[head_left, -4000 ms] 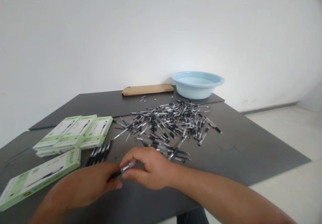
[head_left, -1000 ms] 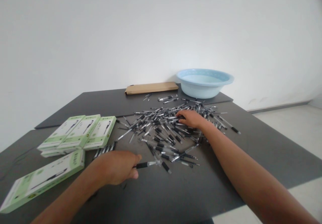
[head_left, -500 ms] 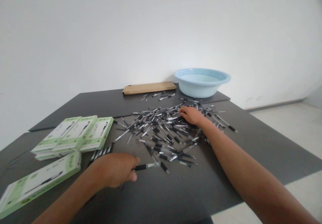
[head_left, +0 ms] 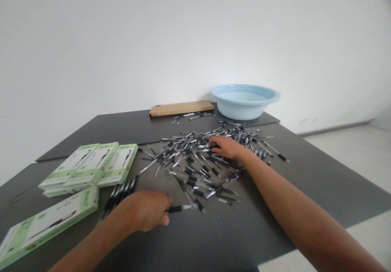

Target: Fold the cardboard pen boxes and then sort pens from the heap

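Note:
My left hand (head_left: 149,211) is closed around a gel pen (head_left: 182,208) with a black grip and clear cap, low over the table's near side. The pen points right, its back end hidden in my fingers. My right hand (head_left: 225,146) reaches into a heap of clear and black pens (head_left: 195,164), thumb and fingers slightly apart at its surface. Under and behind my left wrist lies a row of black pens (head_left: 117,194), side by side and partly covered by my forearm.
Green and white pen boxes (head_left: 88,162) are stacked at the left, with another box (head_left: 51,223) nearer me. A flat brown cardboard piece (head_left: 181,108) and a light blue basin (head_left: 246,101) stand at the back of the dark table (head_left: 311,174), near the wall.
My right hand has shifted slightly left and nearer me over the heap, its fingers parting. My left hand has moved a little right with the pen, uncovering more of the pen row.

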The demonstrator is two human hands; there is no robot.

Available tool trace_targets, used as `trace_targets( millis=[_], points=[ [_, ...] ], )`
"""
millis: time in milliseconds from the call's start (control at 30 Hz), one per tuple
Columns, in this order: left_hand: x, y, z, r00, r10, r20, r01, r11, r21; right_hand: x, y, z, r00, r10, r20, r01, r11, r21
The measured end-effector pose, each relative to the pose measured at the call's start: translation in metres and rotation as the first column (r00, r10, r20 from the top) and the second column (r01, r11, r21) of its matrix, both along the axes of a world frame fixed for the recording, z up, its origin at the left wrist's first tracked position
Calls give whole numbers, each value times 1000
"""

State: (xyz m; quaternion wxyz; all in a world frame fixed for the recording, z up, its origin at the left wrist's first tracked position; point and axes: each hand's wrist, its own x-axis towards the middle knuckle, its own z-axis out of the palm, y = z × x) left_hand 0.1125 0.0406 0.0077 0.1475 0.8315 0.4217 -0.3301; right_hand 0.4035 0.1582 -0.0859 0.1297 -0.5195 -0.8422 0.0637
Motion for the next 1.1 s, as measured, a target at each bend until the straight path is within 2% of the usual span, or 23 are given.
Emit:
trace_targets(
  millis=[300, 600, 800, 1100],
  points=[
    [2, 0, 0, 1000, 6, -16, -6, 1000, -2, -4, 0, -1, 1000, 3, 5, -3, 1000, 14],
    [2, -1, 1, 1000, 12, -11, -12, 1000, 6, -10, -6, 10, 1000, 6, 30, -7, 1000, 19],
    [3, 0, 0, 1000, 15, -7, -15, 1000, -11, -36, -19, 14, 999, -8, 51, 6, 999, 33],
    [0, 4, -6, 1000, 17, 7, -16, 1000, -22, -78, -36, -6, 997, 45, 58, -46, 999, 18]
  ],
)
